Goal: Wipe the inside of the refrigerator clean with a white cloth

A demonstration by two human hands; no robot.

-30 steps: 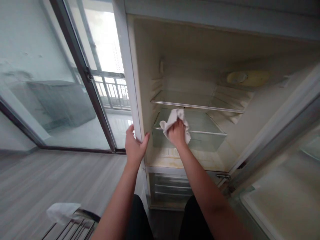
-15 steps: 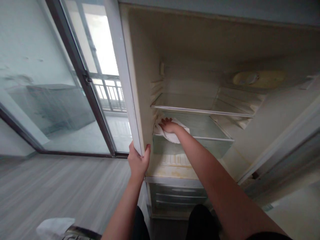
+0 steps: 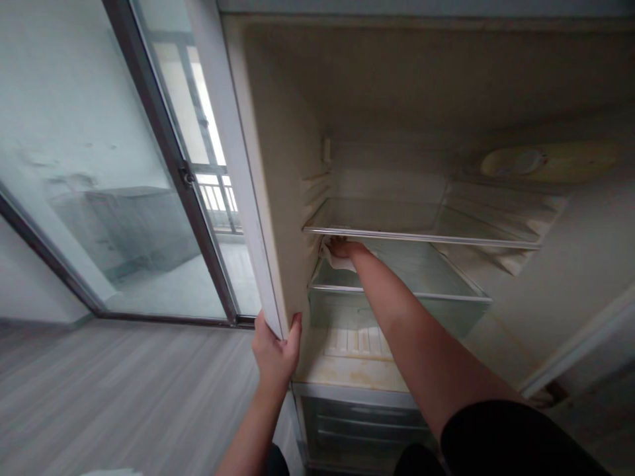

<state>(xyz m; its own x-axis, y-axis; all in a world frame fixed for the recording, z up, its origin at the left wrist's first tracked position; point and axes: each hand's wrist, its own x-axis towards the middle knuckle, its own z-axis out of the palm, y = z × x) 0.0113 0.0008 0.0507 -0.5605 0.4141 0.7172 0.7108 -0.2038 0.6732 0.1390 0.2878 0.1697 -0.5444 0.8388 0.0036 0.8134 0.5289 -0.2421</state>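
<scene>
My left hand (image 3: pixel 276 350) is wrapped round the front left edge of an open refrigerator (image 3: pixel 258 198), thumb on the inner side. My right hand (image 3: pixel 343 247) reaches deep inside, holding a white cloth (image 3: pixel 341 262) against the back left part of the lower glass shelf (image 3: pixel 421 271). The upper glass shelf (image 3: pixel 397 215) lies just above that hand and its front edge passes close to my fingers, which are partly hidden. Part of the cloth is covered by my wrist.
Beneath the lower shelf is the stained compartment floor (image 3: pixel 347 371), with a drawer section (image 3: pixel 357 423) below it. A yellowed control housing (image 3: pixel 546 162) sits on the right inner wall. A dark-framed sliding glass door (image 3: pixel 173 165) stands to the left over grey wood flooring (image 3: pixel 149 377).
My right hand has pushed the cloth from the shelf's front edge toward its back left corner. My left hand keeps its hold on the refrigerator edge. The view has shifted slightly.
</scene>
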